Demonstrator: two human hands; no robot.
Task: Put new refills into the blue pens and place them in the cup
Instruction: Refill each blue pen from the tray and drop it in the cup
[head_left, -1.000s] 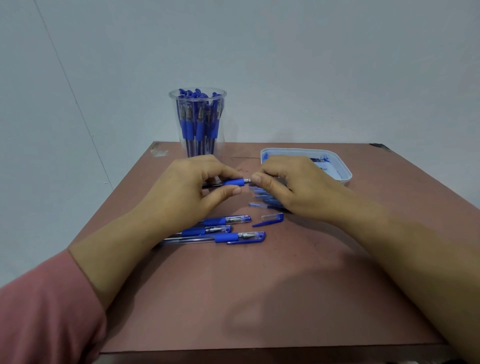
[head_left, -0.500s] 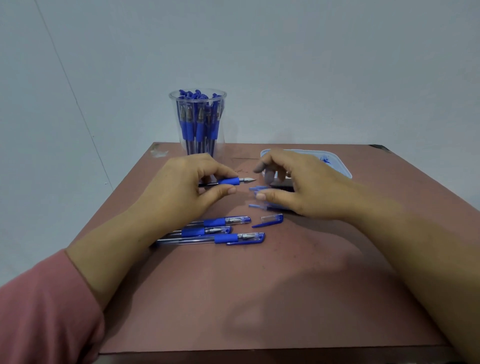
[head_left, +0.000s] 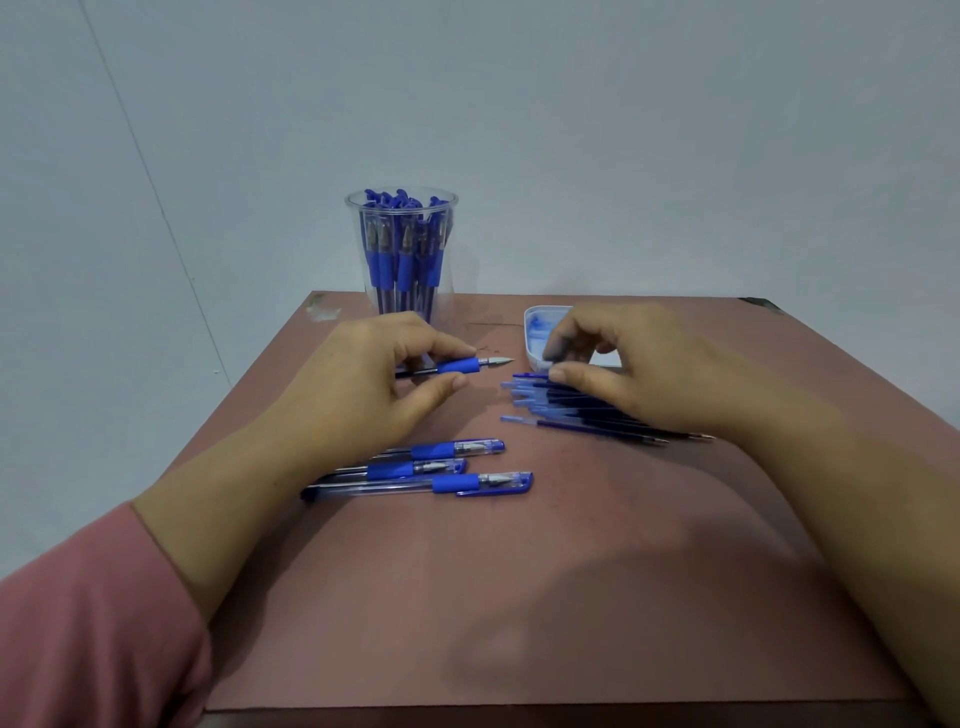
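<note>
The left hand (head_left: 363, 379) is gripping an uncapped clear pen with a blue grip (head_left: 457, 366), just in front of the clear plastic cup (head_left: 402, 249) packed with blue pens. The right hand (head_left: 639, 369) is curling over the loose pile of thin blue refills (head_left: 530, 397) (I cannot tell whether it is pinching one), hiding much of the shallow white tray (head_left: 537, 332). Three capped blue pens (head_left: 389, 470) are lying beside the left wrist. The brown tabletop (head_left: 519, 597) is showing bare from there to its near edge.

Clear glossy plastic cup (head_left: 401, 244); matt scuffed table (head_left: 519, 597); metal pen tip (head_left: 500, 361).

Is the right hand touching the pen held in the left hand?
Apart. The head view shows a clear gap between the pen and the right hand.
</note>
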